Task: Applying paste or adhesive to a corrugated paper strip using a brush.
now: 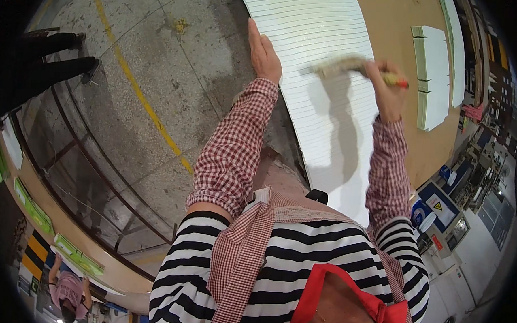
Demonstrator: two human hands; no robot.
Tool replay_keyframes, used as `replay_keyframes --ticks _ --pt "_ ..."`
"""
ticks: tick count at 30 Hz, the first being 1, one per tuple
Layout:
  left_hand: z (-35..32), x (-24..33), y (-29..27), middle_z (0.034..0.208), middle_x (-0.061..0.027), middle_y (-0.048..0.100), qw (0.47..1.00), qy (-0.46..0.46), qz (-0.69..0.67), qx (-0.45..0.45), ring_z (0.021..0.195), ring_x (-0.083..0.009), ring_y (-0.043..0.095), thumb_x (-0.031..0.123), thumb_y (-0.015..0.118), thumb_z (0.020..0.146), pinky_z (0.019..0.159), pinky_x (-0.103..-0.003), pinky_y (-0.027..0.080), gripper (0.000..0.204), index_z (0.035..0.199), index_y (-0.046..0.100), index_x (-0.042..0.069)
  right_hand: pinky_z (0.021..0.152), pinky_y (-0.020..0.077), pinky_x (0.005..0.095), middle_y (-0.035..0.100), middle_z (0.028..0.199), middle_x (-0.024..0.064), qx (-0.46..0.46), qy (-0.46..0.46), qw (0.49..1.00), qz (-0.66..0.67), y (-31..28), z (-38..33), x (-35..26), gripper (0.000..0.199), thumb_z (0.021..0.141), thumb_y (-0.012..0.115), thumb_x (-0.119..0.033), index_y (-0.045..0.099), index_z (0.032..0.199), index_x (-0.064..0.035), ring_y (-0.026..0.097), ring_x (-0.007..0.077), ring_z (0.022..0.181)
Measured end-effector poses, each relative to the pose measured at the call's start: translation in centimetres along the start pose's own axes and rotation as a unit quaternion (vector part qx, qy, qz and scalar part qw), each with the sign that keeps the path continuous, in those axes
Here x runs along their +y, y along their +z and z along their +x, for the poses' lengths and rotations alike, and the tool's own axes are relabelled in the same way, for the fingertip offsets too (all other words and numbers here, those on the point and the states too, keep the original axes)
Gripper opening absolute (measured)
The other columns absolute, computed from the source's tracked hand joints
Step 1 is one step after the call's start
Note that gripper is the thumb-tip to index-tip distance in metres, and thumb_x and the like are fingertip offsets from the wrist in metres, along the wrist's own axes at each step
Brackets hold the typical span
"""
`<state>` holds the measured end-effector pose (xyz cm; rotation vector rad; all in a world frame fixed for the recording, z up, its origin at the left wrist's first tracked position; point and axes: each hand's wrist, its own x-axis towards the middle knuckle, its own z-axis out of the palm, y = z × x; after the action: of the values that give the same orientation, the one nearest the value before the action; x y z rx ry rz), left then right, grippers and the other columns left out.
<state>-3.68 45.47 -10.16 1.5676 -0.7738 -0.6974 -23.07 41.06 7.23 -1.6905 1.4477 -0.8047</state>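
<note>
A long spread of overlapping white sheets, edges showing as many thin parallel lines, runs away from me over the table. My left hand lies along its left edge, fingers stretched out and thumb raised, holding nothing. My right hand is closed round the handle of a brush with a red tip at the handle's end. The brush head, blurred by motion, points left over the sheets; I cannot tell whether its bristles touch them. Nearer me the white surface looks smooth, with my arm's shadow on it.
A brown tabletop extends right, with a stack of white cut pieces on it. To the left, a concrete floor has a yellow line. Another person's legs and a curved table with green items are there. Machinery stands far right.
</note>
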Motion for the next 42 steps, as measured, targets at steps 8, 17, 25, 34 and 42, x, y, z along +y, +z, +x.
replay_keyframes --ticks 8,17,25,34,42 --pt "-6.7 0.1 1.5 0.155 -0.0182 0.015 1.000 0.004 0.019 -0.006 0.143 -0.0319 0.017 0.024 0.023 0.103 0.115 -0.038 0.020 0.051 0.150 0.014 0.006 0.062 0.0477 0.0237 0.064 0.071 0.0043 -0.009 -0.166 0.980 -0.109 4.9 2.0 0.0 0.015 0.078 0.073 -0.009 0.064 0.078 0.0020 0.058 0.0081 0.067" --pt "-7.1 -0.4 1.8 0.154 -0.0174 0.017 1.000 0.015 0.007 -0.003 0.142 -0.0312 0.019 0.023 0.023 0.103 0.115 -0.038 0.021 0.051 0.149 0.016 0.005 0.058 0.0458 0.0242 0.059 0.067 0.0045 0.031 -0.198 0.978 -0.059 5.4 1.7 -1.3 0.016 0.075 0.073 -0.004 0.059 0.072 0.0022 0.055 0.0095 0.063" --pt "-7.2 -1.0 1.2 0.154 -0.0180 0.019 0.999 0.027 0.023 0.004 0.142 -0.0313 0.021 0.023 0.022 0.103 0.115 -0.038 0.023 0.050 0.150 0.016 0.006 0.056 0.0436 0.0250 0.055 0.065 0.0058 -0.053 -0.184 0.967 -0.170 1.6 -5.2 1.1 0.016 0.075 0.070 0.000 0.055 0.069 0.0010 0.052 0.0095 0.061" --pt "-7.3 -0.7 1.9 0.154 -0.0178 0.018 0.999 0.030 0.018 -0.001 0.142 -0.0301 0.020 0.023 0.022 0.103 0.115 -0.037 0.021 0.051 0.149 0.015 0.004 0.057 0.0443 0.0258 0.056 0.067 0.0064 0.015 -0.275 0.954 -0.116 4.9 0.4 0.1 0.013 0.074 0.070 0.001 0.058 0.072 0.0015 0.053 0.0126 0.060" --pt "-7.4 -0.5 1.1 0.154 -0.0169 0.018 0.999 0.023 0.031 0.004 0.143 -0.0299 0.018 0.023 0.023 0.103 0.116 -0.037 0.019 0.051 0.149 0.016 0.003 0.061 0.0469 0.0264 0.058 0.069 0.0088 -0.055 -0.146 0.976 -0.149 -0.7 -8.9 0.3 0.010 0.074 0.069 0.002 0.059 0.076 0.0021 0.056 0.0149 0.063"
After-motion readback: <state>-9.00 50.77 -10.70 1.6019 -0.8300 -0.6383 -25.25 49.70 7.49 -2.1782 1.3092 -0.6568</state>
